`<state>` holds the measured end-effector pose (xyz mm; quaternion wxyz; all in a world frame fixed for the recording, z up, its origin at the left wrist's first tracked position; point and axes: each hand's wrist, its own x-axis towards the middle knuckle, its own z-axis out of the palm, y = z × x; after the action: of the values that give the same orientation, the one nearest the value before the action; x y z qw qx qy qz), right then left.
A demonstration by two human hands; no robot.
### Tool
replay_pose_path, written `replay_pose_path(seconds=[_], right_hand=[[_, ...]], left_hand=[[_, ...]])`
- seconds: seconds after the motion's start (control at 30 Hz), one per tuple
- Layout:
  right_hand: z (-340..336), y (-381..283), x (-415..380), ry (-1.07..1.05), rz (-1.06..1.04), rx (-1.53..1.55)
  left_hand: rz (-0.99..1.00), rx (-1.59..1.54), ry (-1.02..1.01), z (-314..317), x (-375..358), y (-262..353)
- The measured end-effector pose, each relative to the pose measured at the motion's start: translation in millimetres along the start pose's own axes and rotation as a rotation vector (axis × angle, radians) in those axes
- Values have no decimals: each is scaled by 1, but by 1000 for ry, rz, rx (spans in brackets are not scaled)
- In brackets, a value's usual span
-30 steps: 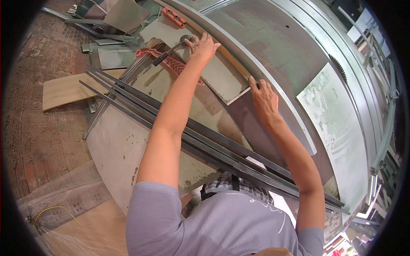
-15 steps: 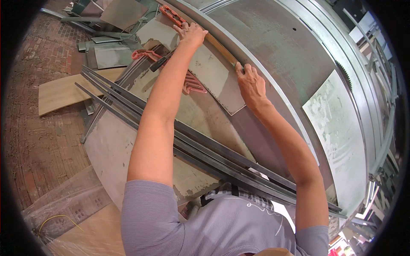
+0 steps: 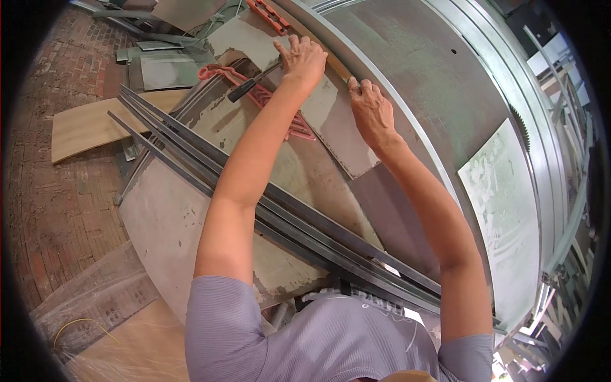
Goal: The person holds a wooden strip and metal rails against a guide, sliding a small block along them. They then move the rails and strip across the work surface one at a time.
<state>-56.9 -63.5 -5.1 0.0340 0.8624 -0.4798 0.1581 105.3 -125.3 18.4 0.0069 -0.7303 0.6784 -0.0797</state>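
Note:
A narrow wooden strip lies along the inner side of a long metal rail. My left hand rests over the strip with its fingers spread and thumb apart. At the strip's near end, my right hand has its fingers bent and pressed together on it; the fingertips partly hide that end. Beyond my left hand lies an orange slotted piece. Below that hand, a black-handled tool lies across a reddish slotted piece, partly hidden by my left forearm.
Several dark metal bars cross the work surface before my body. A toothed blade shows at the right, beside a pale sheet. A wooden board juts out at the left, over the brick floor.
My left hand has moved right, closer to my right hand, its fingers more spread. My right hand and the strip's near end have shifted slightly up and left. The view has moved a little.

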Motion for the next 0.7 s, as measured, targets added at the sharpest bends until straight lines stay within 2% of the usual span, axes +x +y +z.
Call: replay_pose_path(seconds=[0.2, 0.27, 0.57, 0.7], right_hand=[[6, -4, 19, -2, 2, 19], [9, -5, 24, -4, -1, 27], [17, -9, 53, -16, 13, 42], [23, -12, 67, 14, 8, 39]], left_hand=[[-4, 87, 110, 8, 21, -10], [-8, 112, 31, 8, 27, -12], [-48, 160, -4, 11, 49, -24], [-41, 149, 60, 22, 58, -35]])
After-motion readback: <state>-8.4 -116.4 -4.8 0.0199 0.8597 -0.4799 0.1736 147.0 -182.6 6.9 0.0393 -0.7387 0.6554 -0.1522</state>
